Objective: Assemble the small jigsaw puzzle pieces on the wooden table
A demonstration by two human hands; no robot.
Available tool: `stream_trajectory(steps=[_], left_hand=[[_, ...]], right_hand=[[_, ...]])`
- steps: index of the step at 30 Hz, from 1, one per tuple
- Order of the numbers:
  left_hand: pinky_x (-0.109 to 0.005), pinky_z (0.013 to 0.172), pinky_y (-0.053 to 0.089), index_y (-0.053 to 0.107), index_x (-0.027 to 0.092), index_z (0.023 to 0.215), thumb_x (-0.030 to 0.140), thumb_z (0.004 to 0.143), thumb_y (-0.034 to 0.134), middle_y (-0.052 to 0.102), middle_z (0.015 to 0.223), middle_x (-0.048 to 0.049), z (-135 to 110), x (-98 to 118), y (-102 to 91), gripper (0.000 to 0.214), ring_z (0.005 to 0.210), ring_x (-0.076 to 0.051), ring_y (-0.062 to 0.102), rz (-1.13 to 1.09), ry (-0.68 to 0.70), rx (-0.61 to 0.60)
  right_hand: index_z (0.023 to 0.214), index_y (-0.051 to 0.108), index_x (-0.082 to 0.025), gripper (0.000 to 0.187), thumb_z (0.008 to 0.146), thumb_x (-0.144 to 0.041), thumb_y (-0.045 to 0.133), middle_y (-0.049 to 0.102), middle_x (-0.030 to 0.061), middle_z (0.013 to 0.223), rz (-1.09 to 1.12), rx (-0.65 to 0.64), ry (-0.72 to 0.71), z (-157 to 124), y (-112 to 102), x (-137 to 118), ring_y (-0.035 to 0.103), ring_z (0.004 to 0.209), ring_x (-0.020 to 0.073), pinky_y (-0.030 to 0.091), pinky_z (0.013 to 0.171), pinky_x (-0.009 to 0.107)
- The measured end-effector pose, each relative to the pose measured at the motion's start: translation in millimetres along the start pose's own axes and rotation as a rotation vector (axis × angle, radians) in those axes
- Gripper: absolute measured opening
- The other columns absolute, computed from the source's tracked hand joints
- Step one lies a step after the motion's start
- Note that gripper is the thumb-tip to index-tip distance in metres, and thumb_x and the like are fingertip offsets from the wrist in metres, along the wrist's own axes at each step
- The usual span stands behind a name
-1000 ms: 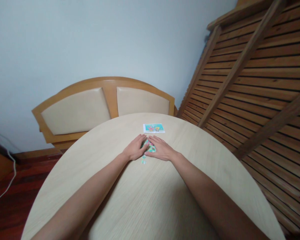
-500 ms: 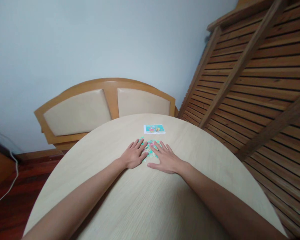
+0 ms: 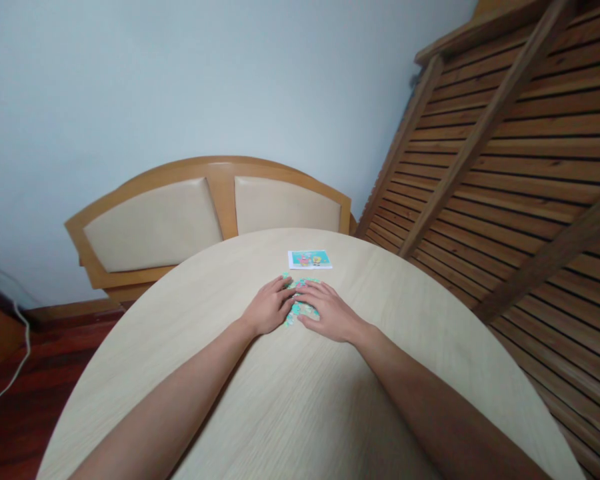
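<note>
A loose pile of small jigsaw puzzle pieces [image 3: 305, 310], turquoise with bits of pink and yellow, lies on the table under and between my hands. My left hand [image 3: 271, 305] rests at the pile's left side, its fingers stretched forward over the pieces. From the right, my right hand [image 3: 330, 311] lies across the pile with fingers extended and thumb apart. The fingertips of both hands come close together above the pieces; part of the pile is hidden beneath them. Just beyond sits a picture card [image 3: 311, 259] with a pink and a yellow cartoon figure on turquoise.
The round pale wooden table [image 3: 240, 413] fills the foreground. Behind it stands a wooden headboard [image 3: 225, 193] with cream padded panels, against a pale wall. A slatted wooden frame [image 3: 480, 173] leans at the right. A white cable [image 3: 26, 340] hangs at the left.
My hands have drawn closer together over the puzzle pieces. The fingers of my right hand have swung leftward and are less spread, and the pieces are bunched more tightly.
</note>
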State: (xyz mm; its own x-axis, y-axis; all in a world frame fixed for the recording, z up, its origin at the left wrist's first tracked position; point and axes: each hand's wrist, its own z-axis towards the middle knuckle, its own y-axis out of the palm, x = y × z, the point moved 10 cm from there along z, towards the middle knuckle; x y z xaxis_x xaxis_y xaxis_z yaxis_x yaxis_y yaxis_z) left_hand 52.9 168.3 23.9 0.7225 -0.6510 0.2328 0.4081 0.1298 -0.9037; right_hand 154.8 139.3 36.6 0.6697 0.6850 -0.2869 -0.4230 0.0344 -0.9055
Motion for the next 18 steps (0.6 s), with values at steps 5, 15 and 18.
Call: stream_trajectory(steps=[5,15,18], left_hand=[[-0.043,0.115,0.042,0.07,0.015,0.12,0.026,0.098,0.047,0.062,0.136,-0.0122,2.6,0.7,-8.1,0.033,0.13,-0.026,0.055,-0.015,-0.018,0.053],[-0.043,0.106,0.048,0.067,0.017,0.11,0.018,0.092,0.057,0.069,0.123,-0.0106,5.1,-4.5,-9.8,0.021,0.118,-0.025,0.062,-0.091,-0.016,0.118],[-0.042,0.107,0.047,0.065,0.019,0.118,0.018,0.094,0.055,0.068,0.126,-0.0084,4.6,-0.6,-8.8,0.026,0.12,-0.024,0.06,-0.108,0.028,0.11]], right_hand=[[0.129,0.064,-0.025,0.038,0.093,-0.037,0.059,0.064,0.0053,0.136,0.044,0.012,-0.063,0.0,-3.3,-7.4,0.045,0.139,0.0258,0.033,0.116,0.045],[0.116,0.071,-0.027,0.025,0.093,-0.027,0.061,0.069,0.0028,0.127,0.002,0.072,-0.11,-1.2,-2.3,-8.0,0.049,0.133,0.0275,0.039,0.112,0.047],[0.115,0.071,-0.026,0.025,0.093,-0.026,0.061,0.07,0.0026,0.126,-0.001,0.09,-0.112,-1.8,-3.1,-8.6,0.05,0.132,0.027,0.04,0.111,0.046]])
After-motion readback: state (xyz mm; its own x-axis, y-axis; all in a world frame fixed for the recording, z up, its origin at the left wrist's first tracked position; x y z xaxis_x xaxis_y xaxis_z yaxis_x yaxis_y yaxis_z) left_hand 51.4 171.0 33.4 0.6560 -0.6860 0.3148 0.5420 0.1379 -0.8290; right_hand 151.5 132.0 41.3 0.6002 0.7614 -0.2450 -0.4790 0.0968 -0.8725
